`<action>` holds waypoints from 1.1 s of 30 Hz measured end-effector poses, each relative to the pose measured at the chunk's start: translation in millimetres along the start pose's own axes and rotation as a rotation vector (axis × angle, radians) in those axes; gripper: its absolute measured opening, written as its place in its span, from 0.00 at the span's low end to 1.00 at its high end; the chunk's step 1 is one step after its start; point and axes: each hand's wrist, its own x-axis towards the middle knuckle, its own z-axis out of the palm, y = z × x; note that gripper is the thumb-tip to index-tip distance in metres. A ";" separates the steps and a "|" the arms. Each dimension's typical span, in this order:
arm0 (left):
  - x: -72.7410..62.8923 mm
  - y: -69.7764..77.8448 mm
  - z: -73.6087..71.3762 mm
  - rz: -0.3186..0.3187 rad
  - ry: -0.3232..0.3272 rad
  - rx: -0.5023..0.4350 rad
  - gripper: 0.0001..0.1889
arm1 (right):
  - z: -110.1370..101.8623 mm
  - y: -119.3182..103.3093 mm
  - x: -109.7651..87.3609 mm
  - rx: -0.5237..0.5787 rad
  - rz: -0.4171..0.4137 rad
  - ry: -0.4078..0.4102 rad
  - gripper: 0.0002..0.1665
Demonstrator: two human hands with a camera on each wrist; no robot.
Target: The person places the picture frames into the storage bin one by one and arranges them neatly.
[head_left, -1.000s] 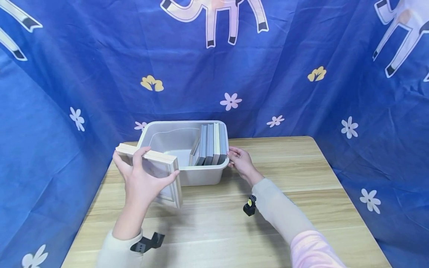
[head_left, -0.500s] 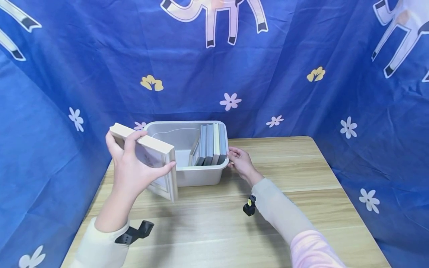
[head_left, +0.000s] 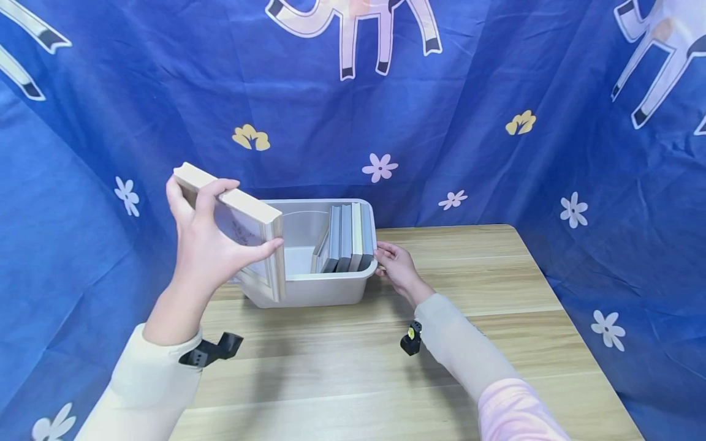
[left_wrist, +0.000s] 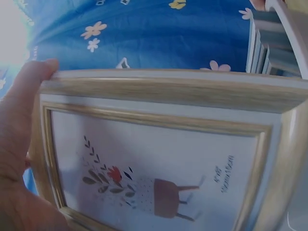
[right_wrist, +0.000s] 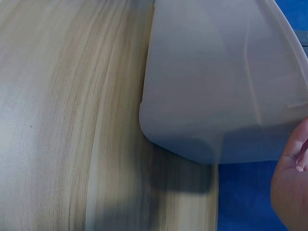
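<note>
My left hand [head_left: 201, 242] grips a picture frame [head_left: 245, 226] by its top edge, thumb on the near side edge. The frame has a light wood-tone border, and its print of a plant in a legged pot [left_wrist: 166, 197] shows in the left wrist view. It hangs upright, tilted, over the left end of a grey plastic bin [head_left: 331, 297]. My right hand [head_left: 399, 269] holds the bin's right rim; in the right wrist view only part of that hand [right_wrist: 293, 183] shows. Several frames [head_left: 345, 239] stand on edge at the bin's right end, the leftmost leaning.
The bin stands at the back of a wooden table [head_left: 353, 367], close to a blue patterned curtain [head_left: 314, 135] that surrounds the table on the back and sides. Black wrist cameras [head_left: 212, 352] sit on both sleeves.
My left hand has lifted the picture frame up and to the left, from in front of the bin to over its left end. The right hand and bin have stayed still.
</note>
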 end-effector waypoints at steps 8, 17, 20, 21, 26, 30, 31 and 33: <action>15.9 -14.2 7.4 0.036 -0.065 -0.052 0.47 | 0.9 0.4 0.2 0.000 -0.008 0.002 0.20; 28.9 -34.2 21.8 0.153 -0.125 -0.079 0.51 | 0.6 0.8 1.3 -0.002 -0.004 0.007 0.21; 33.7 -38.5 26.0 0.178 -0.151 -0.107 0.52 | 0.5 0.6 1.5 -0.001 -0.003 0.007 0.21; 34.8 -39.6 27.3 0.182 -0.160 -0.115 0.52 | 0.5 0.5 1.5 -0.002 -0.003 0.007 0.21; 39.2 -47.9 37.0 0.236 -0.192 -0.160 0.51 | 0.4 0.9 2.0 0.000 -0.003 0.007 0.21; 40.0 -57.9 47.2 0.262 -0.225 -0.168 0.51 | -0.1 1.5 2.6 0.002 -0.003 0.008 0.21; 39.6 -60.3 49.7 0.261 -0.239 -0.160 0.51 | -0.2 1.5 2.7 0.002 -0.003 0.007 0.21; 38.8 -64.6 54.6 0.255 -0.273 -0.143 0.52 | -0.4 1.5 2.6 0.003 -0.002 0.006 0.21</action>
